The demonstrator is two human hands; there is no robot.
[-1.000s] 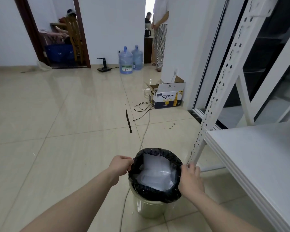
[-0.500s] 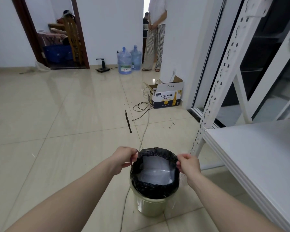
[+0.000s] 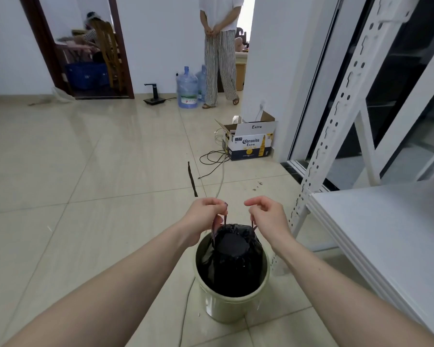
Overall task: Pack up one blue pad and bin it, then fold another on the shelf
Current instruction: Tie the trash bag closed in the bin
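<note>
A pale green bin (image 3: 232, 305) stands on the floor tiles in front of me. A black bin bag (image 3: 232, 261) sits inside it, its mouth drawn shut into a gathered top. My left hand (image 3: 206, 212) pinches the bag's drawstring on the left of that top. My right hand (image 3: 266, 212) pinches the drawstring on the right. Both hands are just above the bag, close together. What the bag contains is hidden. The white shelf (image 3: 386, 221) lies to the right of the bin. No blue pad is in view.
A white slotted shelf post (image 3: 336, 116) rises right of the bin. A cable (image 3: 221, 179) runs along the floor past the bin. A Coronita cardboard box (image 3: 249, 144) and two water bottles (image 3: 187, 87) stand further back. A person (image 3: 219, 46) stands in the far doorway.
The bag's mouth was open on the bin rim with something white inside; my hands lifted the edges off the rim and drew them together, so the bag is now closed.
</note>
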